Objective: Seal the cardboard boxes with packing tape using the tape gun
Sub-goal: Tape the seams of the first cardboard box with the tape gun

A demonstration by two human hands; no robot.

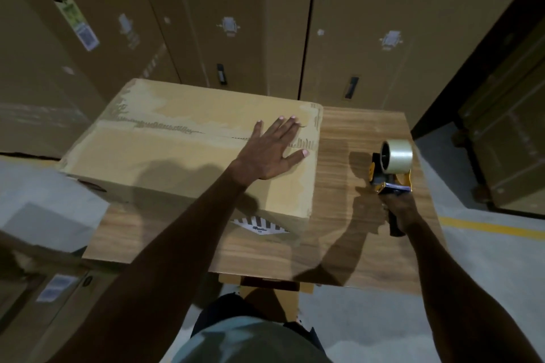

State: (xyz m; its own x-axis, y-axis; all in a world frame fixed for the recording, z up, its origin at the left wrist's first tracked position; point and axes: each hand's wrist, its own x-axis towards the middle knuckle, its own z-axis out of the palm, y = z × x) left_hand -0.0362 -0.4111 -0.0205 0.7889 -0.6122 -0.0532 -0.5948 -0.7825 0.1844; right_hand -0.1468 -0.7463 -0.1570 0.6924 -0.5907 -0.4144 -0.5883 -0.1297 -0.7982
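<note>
From the head camera, a closed cardboard box (pixel 188 153) sits on the left part of a wood-grain counter (pixel 354 233), its left end reaching past the counter's edge, its top seam running left to right, with torn tape residue along the seam and corners. The left hand (pixel 272 150) lies flat on the box top near its right end, fingers straight and spread across the seam, gripping nothing, only pressing the flaps down. The right hand (pixel 399 211) is wrapped round the dark handle of the tape gun (pixel 390 171), which rests on the counter just right of the box and apart from it, the clear tape roll (pixel 396 159) standing uppermost and away from the person. The box looks stiff but hollow, so its flaps would likely give under pressure and need a steadying palm; the scuffed old tape may make fresh tape bond unevenly. The gun seems light and rigid, best held by its handle as it is now, keeping fingers clear of the cutting blade at the front. Both forearms reach forward from the body, the left angled inward over the box, the right nearly straight ahead.
</note>
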